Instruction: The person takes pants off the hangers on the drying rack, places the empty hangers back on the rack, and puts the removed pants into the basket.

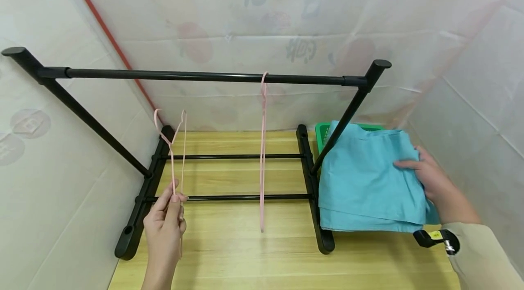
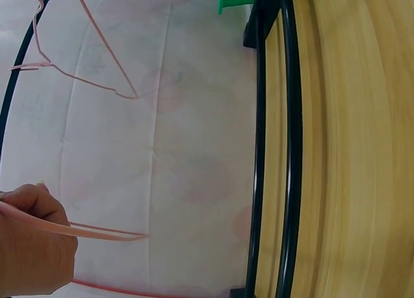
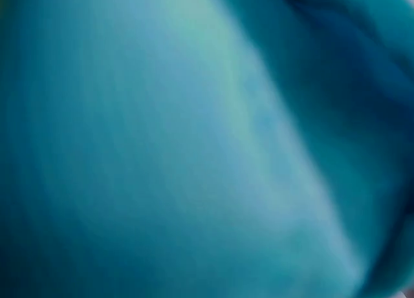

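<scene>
My left hand pinches a thin pink clothes hanger between thumb and fingers, left of the rack's middle. Its hook points up and away, below the top bar in the head view. In the left wrist view the hand and part of that hanger show at lower left. At the right, my right hand grips the right edge of a folded turquoise cloth garment. What kind of garment it is, I cannot tell. The right wrist view is filled by blurred turquoise cloth.
A black rack stands on the wooden tabletop. Another pink hanger hangs from its top bar. Behind the garment is a green basket, partly hidden. Pale printed sheeting encloses the back and sides.
</scene>
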